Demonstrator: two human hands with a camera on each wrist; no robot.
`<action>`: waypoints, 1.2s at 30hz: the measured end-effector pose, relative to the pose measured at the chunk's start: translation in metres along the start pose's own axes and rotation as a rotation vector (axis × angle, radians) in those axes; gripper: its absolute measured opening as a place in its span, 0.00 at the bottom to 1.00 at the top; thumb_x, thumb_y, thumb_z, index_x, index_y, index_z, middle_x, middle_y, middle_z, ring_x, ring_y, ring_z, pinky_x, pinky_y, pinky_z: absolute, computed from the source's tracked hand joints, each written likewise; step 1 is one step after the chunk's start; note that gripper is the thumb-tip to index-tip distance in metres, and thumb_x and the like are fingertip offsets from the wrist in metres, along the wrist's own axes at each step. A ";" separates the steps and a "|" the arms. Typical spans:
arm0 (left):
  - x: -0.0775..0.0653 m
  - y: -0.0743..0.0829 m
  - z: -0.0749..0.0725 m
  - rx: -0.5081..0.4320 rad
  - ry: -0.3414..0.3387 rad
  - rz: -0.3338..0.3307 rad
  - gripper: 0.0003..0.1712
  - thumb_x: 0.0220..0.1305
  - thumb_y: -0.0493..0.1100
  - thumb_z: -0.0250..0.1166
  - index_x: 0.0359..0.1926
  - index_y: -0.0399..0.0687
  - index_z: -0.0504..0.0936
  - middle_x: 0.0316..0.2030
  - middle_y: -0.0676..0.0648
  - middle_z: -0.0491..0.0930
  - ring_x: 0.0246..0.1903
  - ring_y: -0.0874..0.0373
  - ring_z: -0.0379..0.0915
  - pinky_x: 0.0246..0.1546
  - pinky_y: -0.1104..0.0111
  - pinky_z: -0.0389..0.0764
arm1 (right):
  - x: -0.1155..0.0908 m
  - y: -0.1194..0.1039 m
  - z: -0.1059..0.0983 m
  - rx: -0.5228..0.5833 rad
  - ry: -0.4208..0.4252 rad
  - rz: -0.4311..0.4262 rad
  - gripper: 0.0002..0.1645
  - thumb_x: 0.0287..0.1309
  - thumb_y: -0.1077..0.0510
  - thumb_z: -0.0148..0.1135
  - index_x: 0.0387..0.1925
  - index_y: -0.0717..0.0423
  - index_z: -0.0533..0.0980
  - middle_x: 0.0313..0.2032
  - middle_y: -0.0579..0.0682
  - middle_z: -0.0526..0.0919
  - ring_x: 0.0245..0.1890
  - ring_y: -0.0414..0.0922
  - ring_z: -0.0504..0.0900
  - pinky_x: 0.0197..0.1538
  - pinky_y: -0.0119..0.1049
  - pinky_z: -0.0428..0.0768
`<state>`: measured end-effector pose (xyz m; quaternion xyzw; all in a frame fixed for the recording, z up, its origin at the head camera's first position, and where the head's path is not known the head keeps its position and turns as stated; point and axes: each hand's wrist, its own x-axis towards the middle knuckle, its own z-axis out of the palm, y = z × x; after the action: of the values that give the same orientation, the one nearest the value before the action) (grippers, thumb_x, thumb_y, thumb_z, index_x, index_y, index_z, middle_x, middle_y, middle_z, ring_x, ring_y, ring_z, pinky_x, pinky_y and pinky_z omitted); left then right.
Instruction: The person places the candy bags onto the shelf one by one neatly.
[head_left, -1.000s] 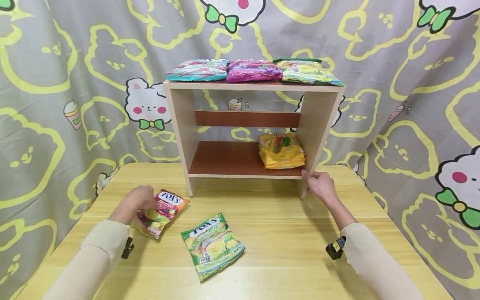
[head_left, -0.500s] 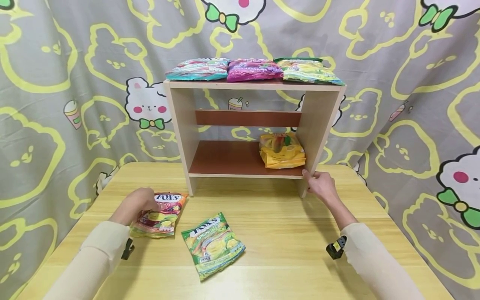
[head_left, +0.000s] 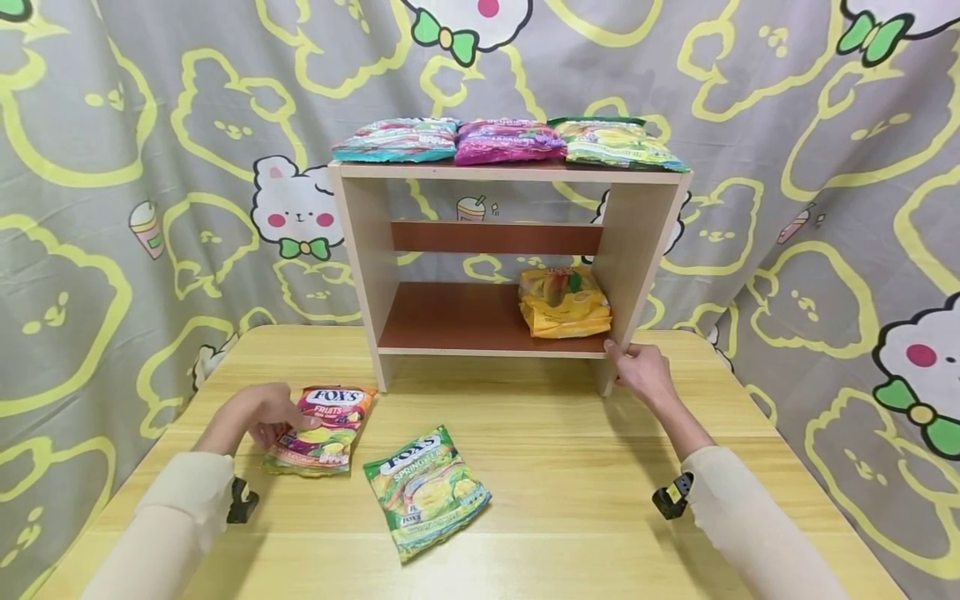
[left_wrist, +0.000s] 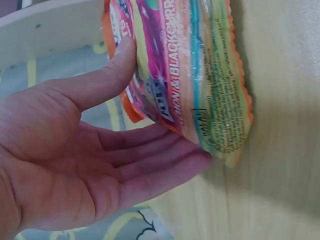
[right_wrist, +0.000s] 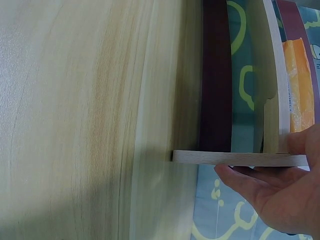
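Note:
My left hand [head_left: 268, 417] is at the left edge of a red and orange FOX'S Fruits candy bag [head_left: 330, 429] lying on the table. In the left wrist view its thumb lies over the face of the candy bag [left_wrist: 185, 75], and the fingers stretch out along the bag's edge, fairly straight. My right hand [head_left: 643, 368] grips the right side panel of a small wooden shelf [head_left: 495, 353]. In the right wrist view the thumb is on the inner side of the panel [right_wrist: 235, 158] and the fingers on the outer side.
A green FOX'S Spring Tea candy bag [head_left: 427, 492] lies on the table [head_left: 570, 500] in front. A yellow candy bag [head_left: 564, 303] sits at the right of the lower shelf. Teal [head_left: 397, 140], purple [head_left: 510, 142] and green-yellow bags [head_left: 618, 143] line the top. A patterned curtain [head_left: 180, 108] hangs behind.
The Fruits candy bag first turned on the table until its top edge lay squarer to the shelf. My left hand then drew back to the left. My right hand stays put.

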<state>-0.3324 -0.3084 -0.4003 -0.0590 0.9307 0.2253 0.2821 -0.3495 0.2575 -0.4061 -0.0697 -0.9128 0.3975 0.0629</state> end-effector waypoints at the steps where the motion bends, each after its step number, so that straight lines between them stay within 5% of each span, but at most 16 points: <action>1: 0.000 -0.001 0.000 -0.007 -0.004 -0.002 0.44 0.64 0.56 0.70 0.56 0.17 0.65 0.37 0.34 0.76 0.35 0.45 0.80 0.38 0.56 0.89 | 0.000 0.000 0.000 -0.001 0.000 -0.001 0.38 0.72 0.35 0.48 0.58 0.63 0.80 0.51 0.70 0.83 0.41 0.58 0.90 0.38 0.35 0.80; 13: -0.001 -0.001 0.002 -0.057 0.004 0.028 0.36 0.65 0.55 0.69 0.50 0.23 0.69 0.33 0.40 0.78 0.24 0.56 0.76 0.28 0.68 0.84 | 0.000 0.000 -0.002 0.007 -0.028 0.007 0.39 0.73 0.35 0.47 0.62 0.66 0.77 0.58 0.73 0.77 0.42 0.58 0.89 0.41 0.37 0.82; 24: -0.004 0.006 -0.001 -0.073 0.066 0.070 0.23 0.64 0.52 0.71 0.37 0.33 0.78 0.26 0.46 0.80 0.21 0.61 0.73 0.23 0.72 0.79 | 0.001 0.001 0.000 0.004 -0.006 0.000 0.38 0.72 0.36 0.49 0.59 0.64 0.79 0.54 0.72 0.81 0.41 0.58 0.90 0.39 0.37 0.81; 36: -0.013 0.027 -0.003 0.038 0.294 0.214 0.21 0.54 0.53 0.78 0.28 0.39 0.82 0.21 0.48 0.78 0.22 0.58 0.71 0.24 0.69 0.71 | 0.000 0.001 -0.001 0.004 -0.004 0.001 0.37 0.72 0.36 0.49 0.57 0.64 0.80 0.52 0.71 0.83 0.40 0.58 0.90 0.37 0.35 0.79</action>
<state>-0.3295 -0.2862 -0.3808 0.0133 0.9669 0.2256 0.1186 -0.3497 0.2586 -0.4059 -0.0694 -0.9120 0.3997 0.0612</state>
